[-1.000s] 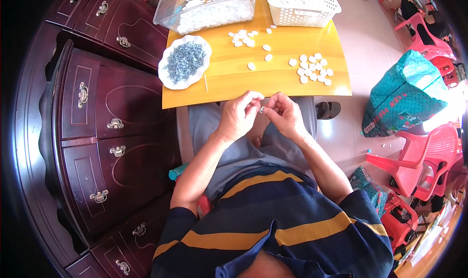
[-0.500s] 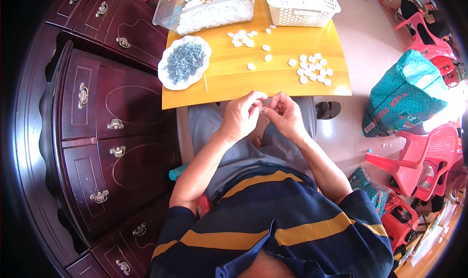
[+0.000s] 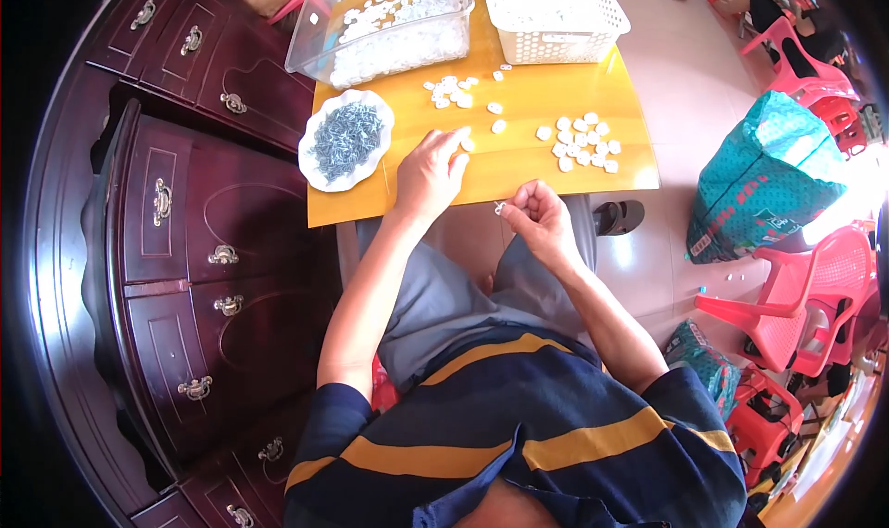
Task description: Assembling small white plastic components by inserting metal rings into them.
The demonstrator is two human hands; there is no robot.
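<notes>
My left hand [image 3: 430,174] is over the near part of the wooden table [image 3: 421,182], thumb and forefinger apart. Its fingertips are right by a small white plastic piece [image 3: 468,144] on the tabletop. Just off the table's near edge, my right hand [image 3: 543,222] pinches another small white plastic piece [image 3: 500,208] between thumb and fingers. Further back on the wood lie two single white pieces [image 3: 498,127] and a small cluster of white pieces [image 3: 449,93]. To the right, a larger group of similar white pieces [image 3: 582,144] is spread out.
At the left, a white scalloped plate [image 3: 313,174] holds many thin dark bits. A clear plastic bin [image 3: 310,51] and a cream perforated basket [image 3: 556,48], both with white pieces, stand behind. Dark wooden cabinets [image 3: 241,194] line the left; a teal bag [image 3: 764,185] and red chairs [image 3: 787,296] are right.
My left hand has left my right hand and moved forward and left over the table, to the loose white piece. My right hand stays nearly in place with its piece.
</notes>
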